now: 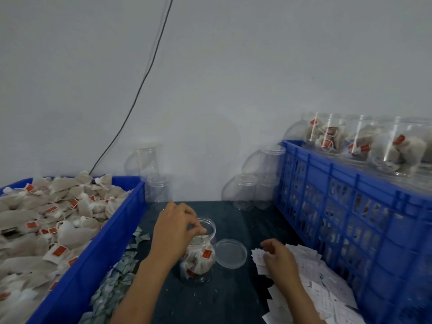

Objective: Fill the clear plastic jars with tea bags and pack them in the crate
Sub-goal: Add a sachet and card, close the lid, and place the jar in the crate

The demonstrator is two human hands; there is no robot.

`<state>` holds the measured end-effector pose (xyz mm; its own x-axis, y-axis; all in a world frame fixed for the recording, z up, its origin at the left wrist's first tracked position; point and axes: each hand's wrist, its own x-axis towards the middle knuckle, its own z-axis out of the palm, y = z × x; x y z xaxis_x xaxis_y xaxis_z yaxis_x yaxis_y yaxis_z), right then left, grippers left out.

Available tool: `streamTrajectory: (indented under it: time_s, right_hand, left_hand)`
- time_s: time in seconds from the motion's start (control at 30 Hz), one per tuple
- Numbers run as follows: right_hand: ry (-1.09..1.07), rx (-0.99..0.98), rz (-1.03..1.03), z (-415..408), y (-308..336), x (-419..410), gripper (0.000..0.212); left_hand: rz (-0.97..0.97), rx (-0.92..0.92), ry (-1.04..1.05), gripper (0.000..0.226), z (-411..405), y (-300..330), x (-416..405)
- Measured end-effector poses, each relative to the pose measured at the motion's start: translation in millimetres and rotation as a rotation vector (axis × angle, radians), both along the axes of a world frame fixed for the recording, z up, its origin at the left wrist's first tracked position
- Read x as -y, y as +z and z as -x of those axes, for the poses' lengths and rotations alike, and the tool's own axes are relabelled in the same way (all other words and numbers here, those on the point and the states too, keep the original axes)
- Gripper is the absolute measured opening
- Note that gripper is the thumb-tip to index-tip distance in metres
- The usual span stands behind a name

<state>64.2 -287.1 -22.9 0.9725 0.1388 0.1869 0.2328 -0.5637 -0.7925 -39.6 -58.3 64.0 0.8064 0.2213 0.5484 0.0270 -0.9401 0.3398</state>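
My forearms come in from the near edge over the dark bench (pixel 236 300). My left hand (pixel 174 228) sits over the mouth of the open clear jar (pixel 198 256), fingertips curled at its rim; can't tell if they pinch anything. Jar stands upright at bench centre, partly filled with tea bags. Its lid (pixel 231 253) lies flat just right of it. My right hand (pixel 279 259) rests with fingers curled on the white paper slips (pixel 327 293); whether it's holding one is unclear. Left: blue bin (pixel 93 260) heaped with tea bags (pixel 42 220). Right: blue crate (pixel 350 206) with filled jars (pixel 364 141) on top. Far, by the wall: empty jars (pixel 254 188).
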Motion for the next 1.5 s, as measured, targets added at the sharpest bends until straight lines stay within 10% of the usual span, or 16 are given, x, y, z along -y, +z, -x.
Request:
streamTrajectory:
  time_s: [0.17,0.33,0.63,0.87,1.1,1.5]
  right_hand:
    - [0.102,0.015,0.432,-1.3,1.7,2.4,0.038]
    - [0.098,0.071,0.437,1.4,6.8,2.2,0.022]
    - [-0.092,0.218,0.401,10.3,8.5,1.6,0.019]
    - [-0.194,0.603,0.002,24.0,35.8,-9.2,0.015]
    - [0.092,0.496,-0.419,45.4,89.9,-48.3,0.018]
    - [0.521,0.717,0.613,54.5,115.1,-90.8,0.004]
  left_hand:
    - [0.155,0.179,-0.031,0.018,6.9,1.4,-4.1]
    - [0.775,0.220,-0.292,0.072,14.0,-20.3,12.9]
    - [0.930,0.300,-0.298,0.115,-2.0,-75.3,21.5]
    - [0.990,0.227,-0.314,0.098,-6.5,-100.5,18.1]
    - [0.991,0.241,-0.298,0.095,-3.9,-105.5,16.6]
    - [0.867,0.320,-0.316,0.096,-0.3,-102.5,20.8]
